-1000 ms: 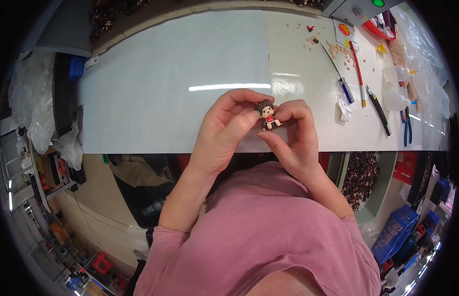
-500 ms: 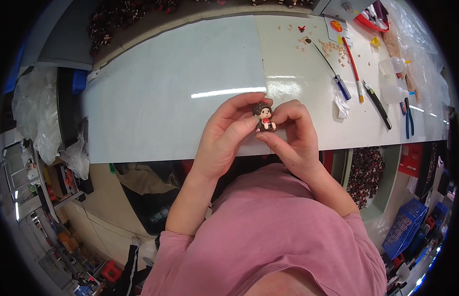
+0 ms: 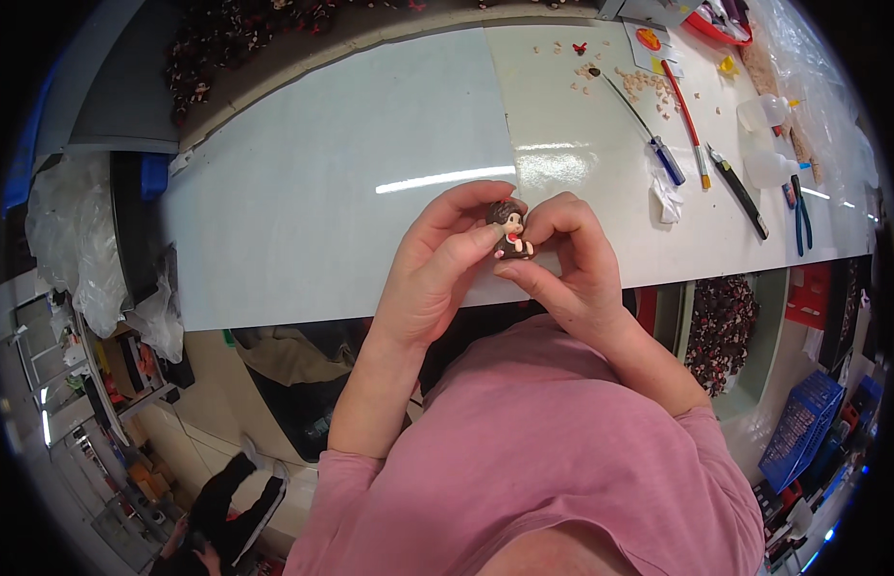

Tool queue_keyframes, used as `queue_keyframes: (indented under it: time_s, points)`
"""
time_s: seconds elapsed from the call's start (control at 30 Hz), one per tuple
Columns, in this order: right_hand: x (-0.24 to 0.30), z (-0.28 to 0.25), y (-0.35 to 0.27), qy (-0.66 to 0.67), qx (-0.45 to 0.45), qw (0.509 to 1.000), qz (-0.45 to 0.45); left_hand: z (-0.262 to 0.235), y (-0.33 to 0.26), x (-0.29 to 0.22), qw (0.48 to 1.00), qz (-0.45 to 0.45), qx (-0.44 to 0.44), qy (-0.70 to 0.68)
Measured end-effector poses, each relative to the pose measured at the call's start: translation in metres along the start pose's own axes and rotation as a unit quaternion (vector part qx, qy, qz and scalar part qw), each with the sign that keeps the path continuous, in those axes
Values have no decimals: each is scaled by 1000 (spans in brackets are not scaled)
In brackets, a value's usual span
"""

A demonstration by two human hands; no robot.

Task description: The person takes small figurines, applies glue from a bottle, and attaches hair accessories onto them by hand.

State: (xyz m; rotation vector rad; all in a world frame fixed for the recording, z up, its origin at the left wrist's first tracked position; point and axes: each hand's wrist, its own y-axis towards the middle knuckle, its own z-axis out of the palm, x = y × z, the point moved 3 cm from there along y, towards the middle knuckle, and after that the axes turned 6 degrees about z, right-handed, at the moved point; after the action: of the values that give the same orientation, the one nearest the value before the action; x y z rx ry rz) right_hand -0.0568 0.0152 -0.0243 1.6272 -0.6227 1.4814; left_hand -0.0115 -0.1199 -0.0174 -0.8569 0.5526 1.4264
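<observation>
Between both hands, just above the front edge of the white table point(image 3: 313, 230), is a small seated doll figurine point(image 3: 511, 233) with brown hair, a pale face, a red patch on its chest and a dark brown body. My left hand point(image 3: 442, 254) grips it from the left, thumb against its side and fingers curled behind. On the other side, my right hand point(image 3: 574, 252) pinches it low down, thumb near its base and index finger bent at its right. The backs of the figurine and some fingertips are hidden.
Right of my hands lie a screwdriver point(image 3: 666, 161), a red brush point(image 3: 683, 106), a black craft knife point(image 3: 740, 195), pliers point(image 3: 802, 216) and squeeze bottles point(image 3: 772, 171). Small beige pieces point(image 3: 649, 84) are scattered beyond. A bin of dark figurines point(image 3: 721, 336) stands below the table's right edge.
The figurine has turned slightly, its face pointing more to the right. Both hands keep their grip. At lower left, another person's dark-trousered legs have come further into view.
</observation>
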Motion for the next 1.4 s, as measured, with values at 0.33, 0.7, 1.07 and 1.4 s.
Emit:
queue_keyframes:
  time_s: [0.33,0.7,1.07,1.4]
  points:
    - [-1,0,-1,2,-20,1000,20,2,-2,0,999,33,3,-38]
    - [0,0,-2,-21,15,998,52,-1,-6,4,998,37,-19,42]
    - [0,1,-3,-20,19,997,66,2,-4,4,998,20,-57,31]
    - [-1,-1,-2,0,2,997,76,4,-2,3,996,15,-68,62]
